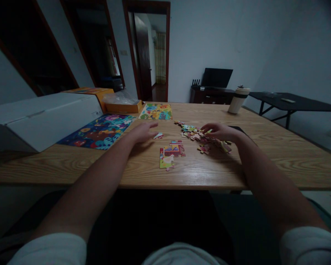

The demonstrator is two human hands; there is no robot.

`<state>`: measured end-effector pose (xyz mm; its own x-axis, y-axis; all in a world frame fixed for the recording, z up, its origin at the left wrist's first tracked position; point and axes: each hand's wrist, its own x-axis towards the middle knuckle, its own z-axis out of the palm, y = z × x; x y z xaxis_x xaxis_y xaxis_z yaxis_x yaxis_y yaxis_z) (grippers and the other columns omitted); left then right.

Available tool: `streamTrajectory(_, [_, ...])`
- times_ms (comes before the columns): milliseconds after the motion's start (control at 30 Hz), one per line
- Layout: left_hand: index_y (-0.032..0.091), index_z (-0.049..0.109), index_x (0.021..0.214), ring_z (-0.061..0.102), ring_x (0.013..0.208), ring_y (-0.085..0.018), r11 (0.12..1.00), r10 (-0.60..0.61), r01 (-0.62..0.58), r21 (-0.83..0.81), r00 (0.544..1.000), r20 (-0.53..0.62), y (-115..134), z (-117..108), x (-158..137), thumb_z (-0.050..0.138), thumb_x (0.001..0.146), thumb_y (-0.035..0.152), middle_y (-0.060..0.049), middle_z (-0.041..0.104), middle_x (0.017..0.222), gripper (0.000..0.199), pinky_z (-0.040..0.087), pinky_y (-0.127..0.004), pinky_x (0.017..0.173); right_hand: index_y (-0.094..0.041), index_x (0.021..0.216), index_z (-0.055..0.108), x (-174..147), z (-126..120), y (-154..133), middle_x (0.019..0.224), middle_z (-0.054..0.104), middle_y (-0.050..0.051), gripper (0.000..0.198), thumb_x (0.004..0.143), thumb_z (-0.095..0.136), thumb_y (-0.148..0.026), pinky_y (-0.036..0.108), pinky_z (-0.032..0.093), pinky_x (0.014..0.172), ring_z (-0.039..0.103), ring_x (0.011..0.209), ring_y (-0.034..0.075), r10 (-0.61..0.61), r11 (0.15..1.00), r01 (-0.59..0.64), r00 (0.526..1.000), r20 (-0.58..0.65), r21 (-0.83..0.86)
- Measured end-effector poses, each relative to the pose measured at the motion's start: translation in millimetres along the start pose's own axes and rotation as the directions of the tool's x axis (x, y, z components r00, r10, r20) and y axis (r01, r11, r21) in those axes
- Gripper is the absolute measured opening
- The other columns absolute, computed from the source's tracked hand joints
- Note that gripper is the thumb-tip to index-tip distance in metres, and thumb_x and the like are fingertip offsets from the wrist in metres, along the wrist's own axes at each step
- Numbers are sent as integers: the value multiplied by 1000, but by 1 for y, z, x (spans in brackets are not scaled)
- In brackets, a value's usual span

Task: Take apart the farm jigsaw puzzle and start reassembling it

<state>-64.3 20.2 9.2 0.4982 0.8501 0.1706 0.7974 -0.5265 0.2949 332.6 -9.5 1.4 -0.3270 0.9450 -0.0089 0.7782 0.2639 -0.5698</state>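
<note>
My left hand rests low over the table with its fingers apart. A loose puzzle piece lies at its fingertips. My right hand reaches over a heap of jigsaw pieces, fingers spread and bent down among them; its palm hides part of the heap. Between the hands and closer to me is a small joined section of puzzle, with a white animal on green at its lower end. One pinkish cluster of pieces sits just below the heap.
Left of my hands are a dark blue finished picture and a long white box. Behind them stands an orange box tray with clear plastic, beside a yellow picture. A tumbler stands at the back right.
</note>
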Motion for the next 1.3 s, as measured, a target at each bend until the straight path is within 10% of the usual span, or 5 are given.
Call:
streamTrajectory(133, [13, 66, 125, 41, 137, -29, 995, 26, -24, 95, 999, -21, 1, -3, 1, 52, 87, 39, -15, 44, 150, 49, 28, -38, 114, -16, 125, 65, 16, 11, 6, 118, 69, 13, 45, 82, 60, -32, 33, 51, 84, 67, 96, 25, 119, 974, -163, 959, -258, -157])
streamTrajectory(433, [22, 67, 123, 56, 118, -27, 998, -40, 39, 46, 999, 35, -7, 2, 2, 52, 84, 45, -12, 63, 128, 47, 41, -38, 102, -26, 134, 60, 13, 13, 13, 134, 61, 10, 65, 75, 68, -50, 38, 45, 99, 59, 118, 30, 130, 941, -144, 989, -65, -305])
streamTrajectory(1100, [22, 65, 127, 62, 102, -27, 995, -91, 88, 42, 992, 91, -3, -3, 0, 53, 84, 49, -13, 67, 118, 52, 46, -38, 91, -22, 121, 63, 17, 19, 12, 107, 69, 7, 49, 73, 67, -32, 30, 49, 72, 65, 82, 20, 90, 986, -114, 979, -181, -123])
streamTrajectory(1300, [19, 65, 127, 61, 108, -28, 996, -92, 90, 26, 990, 104, 3, -5, -1, 51, 84, 49, -13, 65, 124, 54, 45, -36, 93, -19, 116, 67, 18, 16, 13, 115, 69, 11, 40, 83, 61, -41, 31, 48, 84, 65, 97, 23, 99, 972, -142, 971, -219, -187])
